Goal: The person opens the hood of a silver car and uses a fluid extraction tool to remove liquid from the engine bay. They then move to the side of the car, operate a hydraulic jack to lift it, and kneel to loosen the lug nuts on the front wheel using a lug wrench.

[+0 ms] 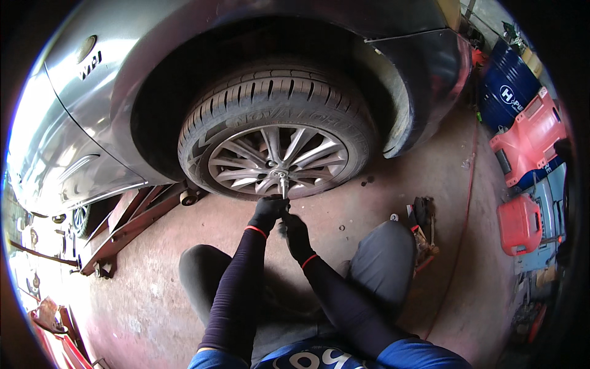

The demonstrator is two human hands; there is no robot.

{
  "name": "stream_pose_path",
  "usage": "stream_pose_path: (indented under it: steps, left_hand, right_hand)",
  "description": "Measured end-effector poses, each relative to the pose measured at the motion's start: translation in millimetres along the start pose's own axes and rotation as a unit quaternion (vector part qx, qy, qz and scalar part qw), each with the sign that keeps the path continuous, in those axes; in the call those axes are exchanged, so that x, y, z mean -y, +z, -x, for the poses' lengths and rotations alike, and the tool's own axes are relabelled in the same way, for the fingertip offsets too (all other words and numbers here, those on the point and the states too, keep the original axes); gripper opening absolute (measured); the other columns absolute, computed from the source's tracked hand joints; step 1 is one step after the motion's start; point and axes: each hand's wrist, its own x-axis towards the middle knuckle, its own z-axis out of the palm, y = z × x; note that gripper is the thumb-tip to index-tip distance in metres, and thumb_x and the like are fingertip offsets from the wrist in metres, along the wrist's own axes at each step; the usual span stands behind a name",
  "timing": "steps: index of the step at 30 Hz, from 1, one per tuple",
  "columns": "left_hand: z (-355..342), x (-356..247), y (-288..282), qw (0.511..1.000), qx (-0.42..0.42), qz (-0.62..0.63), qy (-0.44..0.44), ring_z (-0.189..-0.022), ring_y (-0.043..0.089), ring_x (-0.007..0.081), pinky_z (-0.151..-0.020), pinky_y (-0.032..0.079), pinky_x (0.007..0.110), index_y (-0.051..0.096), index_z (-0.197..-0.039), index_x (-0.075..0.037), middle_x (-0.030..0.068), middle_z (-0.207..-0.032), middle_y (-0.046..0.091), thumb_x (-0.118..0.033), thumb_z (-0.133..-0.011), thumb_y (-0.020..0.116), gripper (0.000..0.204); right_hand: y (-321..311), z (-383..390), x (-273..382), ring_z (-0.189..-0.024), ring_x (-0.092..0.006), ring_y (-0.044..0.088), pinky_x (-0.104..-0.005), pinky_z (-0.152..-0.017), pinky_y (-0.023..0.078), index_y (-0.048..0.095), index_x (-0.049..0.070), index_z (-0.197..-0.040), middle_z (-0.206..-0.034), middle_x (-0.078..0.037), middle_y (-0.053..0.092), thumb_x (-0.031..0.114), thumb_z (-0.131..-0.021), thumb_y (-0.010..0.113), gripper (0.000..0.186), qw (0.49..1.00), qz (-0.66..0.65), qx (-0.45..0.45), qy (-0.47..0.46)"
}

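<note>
Ahead of me is a car wheel [268, 131] with a silver multi-spoke rim, set in the wheel arch of a dark car. A metal socket wrench [284, 186] reaches from the hub area towards me. My left hand [268, 212], in a black glove, is closed around it just below the shiny shaft. Slightly lower and to the right, my right hand [298, 238], also black-gloved, is closed on the near end. Most of the handle is hidden by the gloves. The wrench's far tip meets the rim near the centre, but which nut it sits on is unclear.
A long red floor jack [132, 224] extends under the car at left. Tools [423, 230] lie beside my right knee. A hose [470, 197] runs along the floor. At right stand a blue drum [507, 83], a red plastic creeper board [531, 138] and a red case [520, 224].
</note>
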Motion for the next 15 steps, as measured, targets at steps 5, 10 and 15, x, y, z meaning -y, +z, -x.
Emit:
stream_pose_path:
  steps: [5,10,15]
  left_hand:
    - [4.5,-2.2,6.3,1.0,0.021,-0.011,-0.006,-0.063,0.061,0.0125,-0.056,0.046,0.028,0.072,-0.093,0.0,0.0046,-0.076,0.066,-0.014,-0.086,0.074,0.016]
    - [-4.5,6.2,-1.3,0.997,0.052,-0.058,0.031,-0.065,0.061,0.0124,-0.055,0.046,0.029,0.07,-0.092,-0.001,0.004,-0.078,0.065,-0.018,-0.089,0.07,0.017]
    - [-1.5,6.0,-2.6,0.99,0.065,-0.122,0.025,-0.069,0.062,0.0148,-0.061,0.047,0.032,0.068,-0.105,-0.004,0.0043,-0.083,0.068,-0.033,-0.09,0.068,0.032]
  right_hand:
    - [-3.2,-3.5,1.9,-0.064,-0.0242,0.055,-0.039,-0.057,0.044,0.058,0.002,-0.091,-0.072,-0.006,0.049,0.025,-0.09,0.069,0.025,0.978,0.15,-0.071,-0.128]
    - [-3.1,0.0,-13.0,-0.059,-0.0181,0.053,-0.0335,-0.054,0.044,0.058,0.004,-0.091,-0.07,-0.002,0.052,0.024,-0.092,0.067,0.022,0.992,0.069,0.001,-0.108]
    - [-4.6,-5.8,-20.8,-0.06,-0.016,0.057,-0.0321,-0.054,0.046,0.06,0.007,-0.091,-0.072,0.001,0.059,0.042,-0.095,0.063,0.035,0.997,0.056,-0.001,-0.058]
